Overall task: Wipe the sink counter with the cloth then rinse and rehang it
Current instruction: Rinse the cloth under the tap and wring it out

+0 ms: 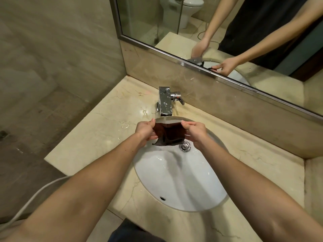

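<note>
A small dark brown cloth [168, 134] is stretched between both my hands over the back of the white sink basin [183, 180]. My left hand [146, 130] pinches its left edge and my right hand [194, 131] pinches its right edge. The cloth hangs right under the spout of the chrome faucet [165, 101], and water runs onto its top edge. The beige marble counter [97, 135] around the basin is wet near the faucet.
A chrome drain plug [185, 146] sits in the basin just below the cloth. The faucet lever [179, 99] points right. A mirror [227, 32] runs along the back wall above a marble splashback. A white cable [33, 198] hangs left of the counter edge.
</note>
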